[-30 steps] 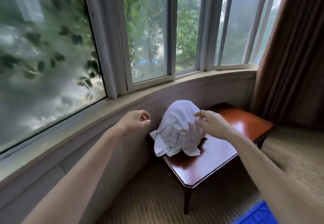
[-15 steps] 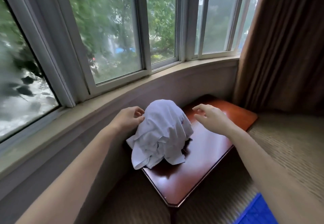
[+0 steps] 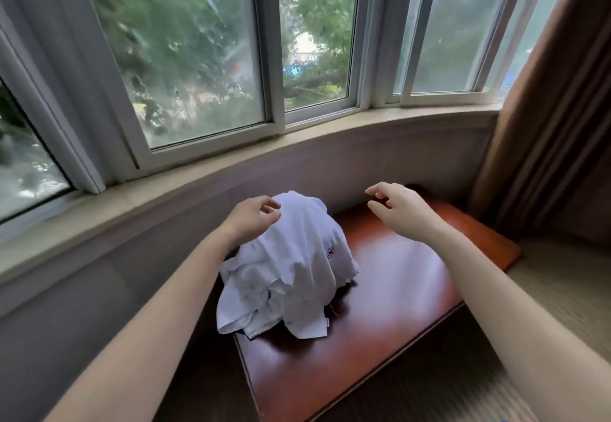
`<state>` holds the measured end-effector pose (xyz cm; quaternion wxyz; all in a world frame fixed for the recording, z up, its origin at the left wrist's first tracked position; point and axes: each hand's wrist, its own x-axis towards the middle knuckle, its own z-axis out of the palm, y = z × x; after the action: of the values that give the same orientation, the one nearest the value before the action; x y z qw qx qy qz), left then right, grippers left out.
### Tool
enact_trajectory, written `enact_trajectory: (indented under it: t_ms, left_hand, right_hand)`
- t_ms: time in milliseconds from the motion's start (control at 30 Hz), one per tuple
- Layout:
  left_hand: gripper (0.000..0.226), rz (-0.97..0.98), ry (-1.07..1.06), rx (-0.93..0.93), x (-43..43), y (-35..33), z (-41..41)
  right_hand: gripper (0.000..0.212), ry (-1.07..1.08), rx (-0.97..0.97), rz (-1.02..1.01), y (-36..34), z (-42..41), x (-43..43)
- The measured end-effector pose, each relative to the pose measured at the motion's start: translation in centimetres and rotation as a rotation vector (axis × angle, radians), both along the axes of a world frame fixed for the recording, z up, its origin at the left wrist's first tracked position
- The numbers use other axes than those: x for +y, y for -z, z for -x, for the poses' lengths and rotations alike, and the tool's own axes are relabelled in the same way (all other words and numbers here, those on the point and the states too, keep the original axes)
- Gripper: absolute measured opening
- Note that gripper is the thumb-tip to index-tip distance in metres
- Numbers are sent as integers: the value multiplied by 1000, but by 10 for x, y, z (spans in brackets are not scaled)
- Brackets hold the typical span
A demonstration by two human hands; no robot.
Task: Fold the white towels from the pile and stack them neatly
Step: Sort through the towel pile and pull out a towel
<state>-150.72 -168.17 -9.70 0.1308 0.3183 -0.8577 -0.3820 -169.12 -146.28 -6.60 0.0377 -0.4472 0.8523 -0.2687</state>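
Cloth in the crumpled white towel pile (image 3: 291, 266) looks soft, light — best pinched at its top; left hand (image 3: 249, 218) touches there, right hand (image 3: 396, 205) hovers beside, both loosely uncurled.

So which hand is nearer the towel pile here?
Left. The left hand is at the upper left of the towel pile, fingertips at the cloth. The right hand hovers apart, over the table.

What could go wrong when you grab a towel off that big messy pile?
1. The white towel pile already hangs over the near left edge of the wooden table, so a tug by the left hand at its top could drag the tangled towels onto the floor.
2. The right hand hovers open, apart from the pile, so nothing steadies it yet.
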Motion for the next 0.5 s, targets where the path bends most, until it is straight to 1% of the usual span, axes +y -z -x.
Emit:
enact_trajectory:
  t_ms: [233,333,500]
  left_hand:
    - [23,-37,-126,-29,-44,25,50]
    - [24,-51,-153,-76,-77,49,69]
    - [25,-163,-212,-120,-145,97,110]
  right_hand:
    - [34,22,-116,-12,54,68,-45]
    - [36,34,-143,-77,83,94,-76]
    - [38,53,-154,-176,125,144,-134]
